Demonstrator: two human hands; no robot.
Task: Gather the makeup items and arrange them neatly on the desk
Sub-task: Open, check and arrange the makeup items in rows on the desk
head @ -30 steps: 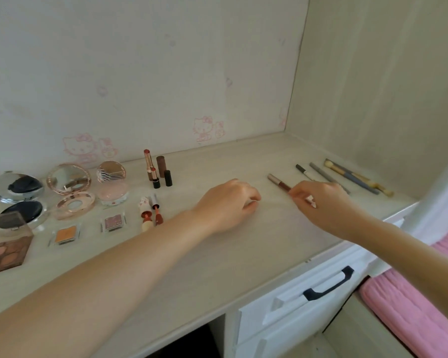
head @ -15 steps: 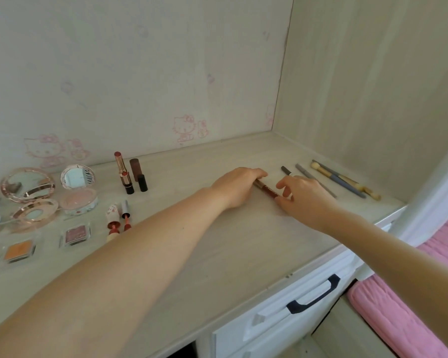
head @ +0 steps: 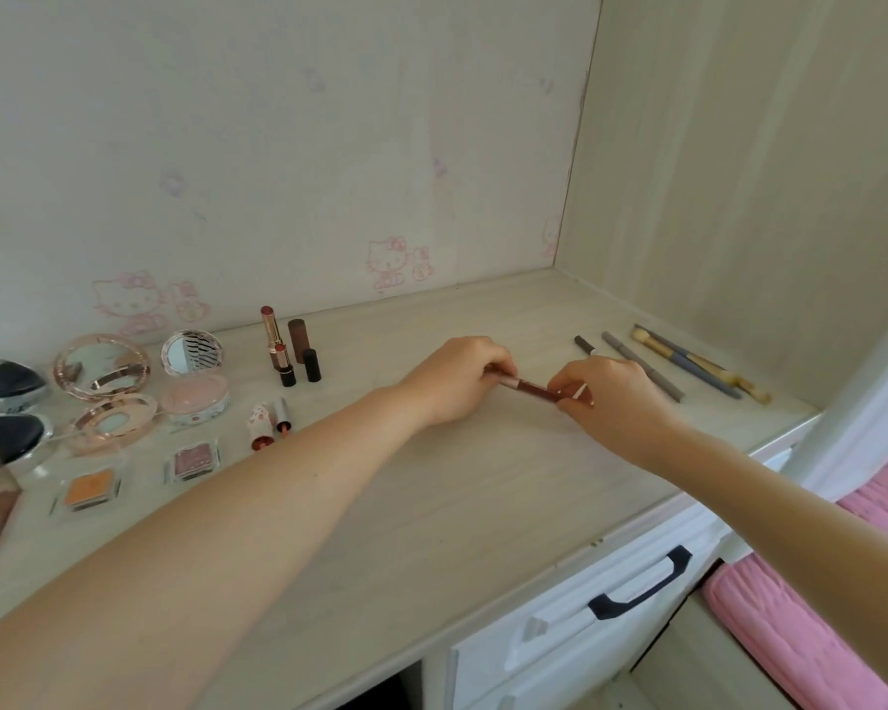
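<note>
Compacts (head: 103, 374), lipsticks (head: 283, 351) and brushes (head: 688, 363) already lie sorted on the bench (head: 483, 504), while left hand (head: 457, 381) and right hand (head: 611, 402) pinch a brown pencil (head: 534, 389) between lipsticks and brushes, seemingly capping it before placement.

Matt pale woodgrain desk (head: 431, 504), glossy metallic pencil (head: 531, 388), mirrored compact (head: 192, 352)

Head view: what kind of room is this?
Likely a bedroom vanity nook: a pale wood-grain desk with cartoon-cat stickers on the back wall, open round rose-gold compacts, and a pink quilted bed beside it.
</note>
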